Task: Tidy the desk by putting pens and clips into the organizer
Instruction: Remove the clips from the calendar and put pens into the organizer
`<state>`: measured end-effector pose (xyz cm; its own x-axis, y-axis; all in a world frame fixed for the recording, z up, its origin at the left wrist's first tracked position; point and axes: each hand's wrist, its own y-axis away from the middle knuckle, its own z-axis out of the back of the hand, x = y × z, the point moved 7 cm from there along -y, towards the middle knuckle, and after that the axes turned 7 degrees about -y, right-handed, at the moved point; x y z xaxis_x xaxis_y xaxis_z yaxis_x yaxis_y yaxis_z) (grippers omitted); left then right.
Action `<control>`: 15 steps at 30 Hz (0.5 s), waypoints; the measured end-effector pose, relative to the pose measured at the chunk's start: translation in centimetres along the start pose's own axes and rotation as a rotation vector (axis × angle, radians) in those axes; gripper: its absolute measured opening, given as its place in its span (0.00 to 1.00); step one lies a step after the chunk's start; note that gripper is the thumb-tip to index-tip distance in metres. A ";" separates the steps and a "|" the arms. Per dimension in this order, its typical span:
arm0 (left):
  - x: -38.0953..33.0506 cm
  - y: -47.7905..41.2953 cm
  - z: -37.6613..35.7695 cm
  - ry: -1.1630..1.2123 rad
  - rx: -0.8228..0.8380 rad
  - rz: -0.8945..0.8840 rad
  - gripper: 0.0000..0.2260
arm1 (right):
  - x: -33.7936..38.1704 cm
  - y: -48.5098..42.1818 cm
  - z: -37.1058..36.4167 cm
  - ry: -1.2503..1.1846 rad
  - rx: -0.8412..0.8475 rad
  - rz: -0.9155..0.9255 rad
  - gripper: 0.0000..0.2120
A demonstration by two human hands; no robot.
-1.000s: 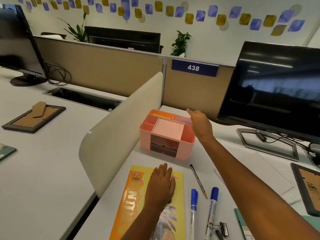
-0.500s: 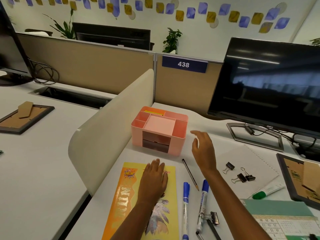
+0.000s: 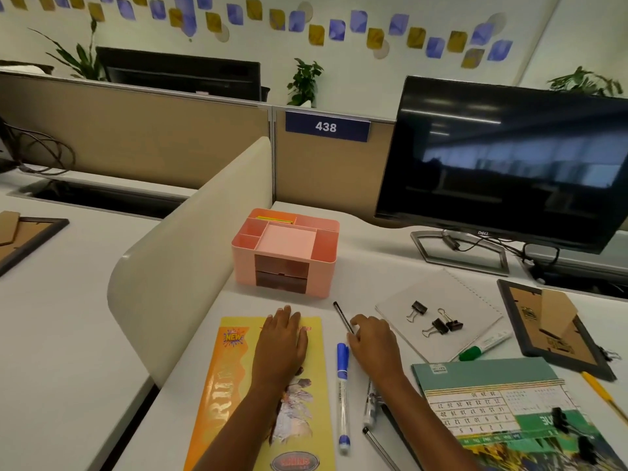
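Right hand (image 3: 372, 341) has dropped onto the pencil (image 3: 341, 316) at the organizer's (image 3: 243, 266) 5 o'clock, fingers curled, grip unclear; left hand (image 3: 282, 341) flat on magazine (image 3: 234, 385).

One pink organizer (image 3: 285, 253) is sitting on the desk (image 3: 373, 266). Binder clips are totalling five. Three are lying on the one notepad (image 3: 424, 294): left clip (image 3: 417, 309), middle clip (image 3: 439, 326), right clip (image 3: 454, 323). Two are sitting on the one calendar (image 3: 492, 379): upper clip (image 3: 560, 419), lower clip (image 3: 586, 448).

Markers are coming to three: blue marker (image 3: 342, 385), half-hidden marker (image 3: 368, 406), green marker (image 3: 482, 346). One dark pencil (image 3: 341, 314) and one yellow pen (image 3: 601, 392) are lying there too.

Picture frames are numbering two: left frame (image 3: 34, 237), right frame (image 3: 523, 314). Two monitors are showing: near monitor (image 3: 509, 164), far monitor (image 3: 180, 76). Three plants are standing behind: left plant (image 3: 81, 59), middle plant (image 3: 304, 81), right plant (image 3: 584, 83). One magazine (image 3: 231, 385) is lying flat. Two hands are working: left hand (image 3: 282, 341), right hand (image 3: 372, 341).
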<state>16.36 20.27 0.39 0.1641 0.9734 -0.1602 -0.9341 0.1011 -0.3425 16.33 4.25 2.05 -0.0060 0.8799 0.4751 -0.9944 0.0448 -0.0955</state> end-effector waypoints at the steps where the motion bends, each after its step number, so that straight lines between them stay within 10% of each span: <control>1: 0.0 0.0 -0.1 -0.004 0.003 0.000 0.19 | 0.2 -0.1 0.1 0.008 -0.006 0.006 0.11; 15: 0.2 -0.1 -0.6 0.006 0.001 0.012 0.17 | 8.7 -4.4 11.4 -0.439 -0.305 0.228 0.07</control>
<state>16.65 20.38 -0.20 0.1550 0.9731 -0.1702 -0.9362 0.0897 -0.3398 19.44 6.34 16.61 -0.3245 0.6080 0.7246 -0.8879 0.0683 -0.4550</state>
